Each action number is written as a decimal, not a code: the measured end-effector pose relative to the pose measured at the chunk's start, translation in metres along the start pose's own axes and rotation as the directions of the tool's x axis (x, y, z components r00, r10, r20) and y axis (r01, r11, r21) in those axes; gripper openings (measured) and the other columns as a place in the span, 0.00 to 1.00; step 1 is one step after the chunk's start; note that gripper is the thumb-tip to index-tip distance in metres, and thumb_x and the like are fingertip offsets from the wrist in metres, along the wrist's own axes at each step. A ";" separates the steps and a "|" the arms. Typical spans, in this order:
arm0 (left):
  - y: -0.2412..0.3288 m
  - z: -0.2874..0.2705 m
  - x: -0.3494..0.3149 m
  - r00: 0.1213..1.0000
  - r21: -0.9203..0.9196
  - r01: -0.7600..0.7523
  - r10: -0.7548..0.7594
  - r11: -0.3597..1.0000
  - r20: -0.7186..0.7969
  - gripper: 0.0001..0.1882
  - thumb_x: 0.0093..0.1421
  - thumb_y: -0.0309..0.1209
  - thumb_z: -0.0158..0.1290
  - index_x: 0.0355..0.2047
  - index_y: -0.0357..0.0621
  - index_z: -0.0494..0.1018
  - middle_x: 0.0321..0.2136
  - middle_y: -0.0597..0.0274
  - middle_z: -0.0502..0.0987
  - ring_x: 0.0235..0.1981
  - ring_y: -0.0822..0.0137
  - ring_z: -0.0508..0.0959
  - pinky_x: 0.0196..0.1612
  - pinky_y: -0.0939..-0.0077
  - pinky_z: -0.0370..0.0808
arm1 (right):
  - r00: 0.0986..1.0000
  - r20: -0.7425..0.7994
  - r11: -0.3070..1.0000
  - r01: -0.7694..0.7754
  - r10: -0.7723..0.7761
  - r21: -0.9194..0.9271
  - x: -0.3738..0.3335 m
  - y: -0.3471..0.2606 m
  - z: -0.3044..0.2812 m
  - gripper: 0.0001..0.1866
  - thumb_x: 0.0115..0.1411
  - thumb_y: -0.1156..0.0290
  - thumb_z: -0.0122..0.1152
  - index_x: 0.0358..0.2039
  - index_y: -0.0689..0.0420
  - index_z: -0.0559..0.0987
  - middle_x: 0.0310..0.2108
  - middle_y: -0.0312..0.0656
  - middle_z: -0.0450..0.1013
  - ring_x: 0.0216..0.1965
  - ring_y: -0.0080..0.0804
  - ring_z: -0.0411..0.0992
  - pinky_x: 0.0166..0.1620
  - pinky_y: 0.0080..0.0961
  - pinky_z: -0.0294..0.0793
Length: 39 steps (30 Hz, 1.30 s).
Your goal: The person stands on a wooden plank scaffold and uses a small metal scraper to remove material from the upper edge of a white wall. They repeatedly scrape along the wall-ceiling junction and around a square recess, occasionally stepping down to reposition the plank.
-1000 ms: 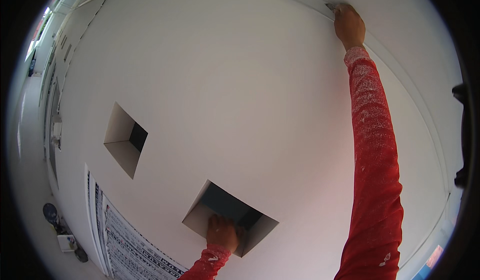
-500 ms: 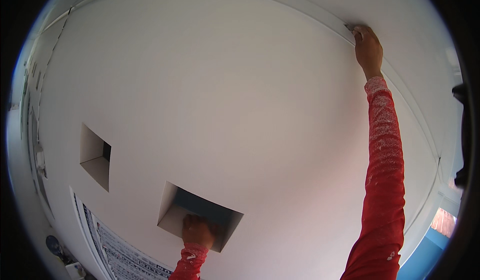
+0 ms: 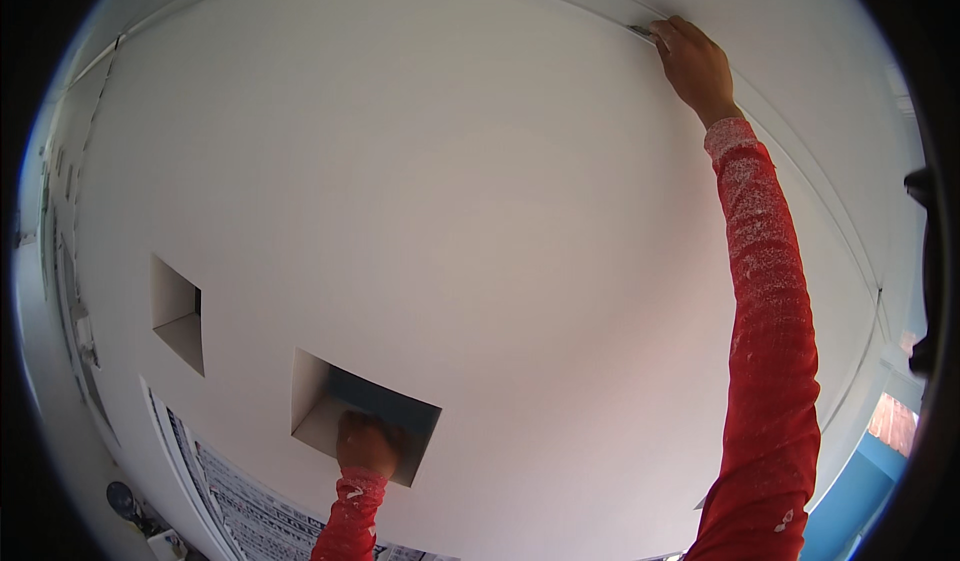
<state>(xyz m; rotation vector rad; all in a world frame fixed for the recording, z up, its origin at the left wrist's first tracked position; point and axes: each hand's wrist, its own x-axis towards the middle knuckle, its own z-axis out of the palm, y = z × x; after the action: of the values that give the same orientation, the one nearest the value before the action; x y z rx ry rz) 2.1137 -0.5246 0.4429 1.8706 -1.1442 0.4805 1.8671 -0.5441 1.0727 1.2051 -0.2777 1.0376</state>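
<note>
My right hand (image 3: pixel 698 69) is raised at the upper right with fingers pinched round a small, thin dark-tipped tool (image 3: pixel 640 31). Its tip touches the narrow band along the wall's top edge; most of it is hidden by my fingers, so its exact kind does not show. Lower down, my left hand (image 3: pixel 367 445) reaches into the larger square opening (image 3: pixel 313 401) in the white wall (image 3: pixel 480 211). Its fingers are curled in shadow near the lower ledge, and what they grip is hidden. White dust covers the red sleeve (image 3: pixel 765 291) of my right arm.
A smaller square opening (image 3: pixel 177 336) is cut in the wall to the left. Below it a printed black-and-white panel (image 3: pixel 260 511) shows. A blue surface (image 3: pixel 855 501) lies at the lower right, and a dark round object (image 3: pixel 122 501) at the lower left.
My right hand has slid left and upward along the top band with the small tool. The view has shifted slightly; my left hand stays in the larger opening.
</note>
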 end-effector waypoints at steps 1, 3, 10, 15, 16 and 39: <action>-0.002 0.001 0.001 0.999 -0.022 -0.009 0.008 1.000 -0.041 0.20 0.58 0.45 0.57 0.28 0.37 0.80 0.36 0.46 0.81 0.48 0.48 0.75 0.58 0.57 0.69 | 0.999 -0.007 0.999 0.046 -0.046 0.007 0.002 0.002 -0.002 0.08 0.66 0.70 0.58 0.44 0.54 0.81 0.41 0.37 0.78 0.44 0.38 0.78 0.45 0.36 0.82; -0.005 0.004 0.001 0.996 -0.009 -0.022 0.021 1.000 -0.082 0.20 0.59 0.44 0.57 0.27 0.37 0.80 0.36 0.46 0.81 0.47 0.48 0.75 0.58 0.57 0.70 | 0.997 0.065 0.999 0.052 -0.051 -0.008 0.004 0.002 -0.007 0.09 0.66 0.71 0.58 0.44 0.54 0.81 0.42 0.37 0.78 0.44 0.38 0.79 0.44 0.36 0.82; -0.012 0.015 0.003 0.995 0.044 -0.039 0.043 0.998 -0.091 0.20 0.62 0.43 0.56 0.29 0.34 0.79 0.36 0.44 0.80 0.46 0.45 0.77 0.52 0.55 0.75 | 0.973 0.100 0.897 -0.232 0.209 0.376 -0.068 -0.047 -0.066 0.07 0.64 0.67 0.61 0.38 0.54 0.83 0.36 0.38 0.78 0.37 0.41 0.79 0.40 0.36 0.81; -0.051 0.049 0.011 0.988 0.080 -0.144 0.148 0.986 -0.037 0.18 0.64 0.39 0.52 0.28 0.35 0.78 0.34 0.42 0.80 0.42 0.42 0.77 0.52 0.52 0.73 | 0.913 0.370 0.445 -0.263 -0.172 0.856 -0.258 -0.118 -0.209 0.05 0.61 0.71 0.65 0.35 0.57 0.79 0.32 0.38 0.73 0.33 0.39 0.74 0.37 0.36 0.75; -0.061 0.058 0.012 0.982 0.054 -0.181 0.184 0.982 -0.053 0.16 0.63 0.35 0.52 0.28 0.33 0.78 0.33 0.42 0.80 0.40 0.39 0.77 0.50 0.50 0.73 | 0.845 0.470 0.230 -0.420 -0.255 0.878 -0.311 -0.134 -0.246 0.05 0.62 0.71 0.64 0.35 0.58 0.78 0.32 0.39 0.72 0.33 0.39 0.74 0.37 0.35 0.75; 0.200 0.118 -0.625 -0.284 -0.094 -0.013 0.087 0.995 0.955 0.38 0.65 0.57 0.53 0.60 0.34 0.71 0.58 0.40 0.75 0.63 0.48 0.72 0.66 0.60 0.66 | -0.830 -0.367 -0.217 0.301 0.420 -0.929 -0.867 -0.059 -1.163 0.17 0.62 0.60 0.63 0.37 0.65 0.82 0.40 0.62 0.79 0.47 0.62 0.77 0.50 0.49 0.78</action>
<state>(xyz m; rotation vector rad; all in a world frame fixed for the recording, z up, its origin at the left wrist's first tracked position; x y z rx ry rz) 1.6149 -0.3361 0.0425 1.9273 -2.2058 -1.6042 1.0636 0.0172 0.0016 -0.0622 2.6458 -0.4063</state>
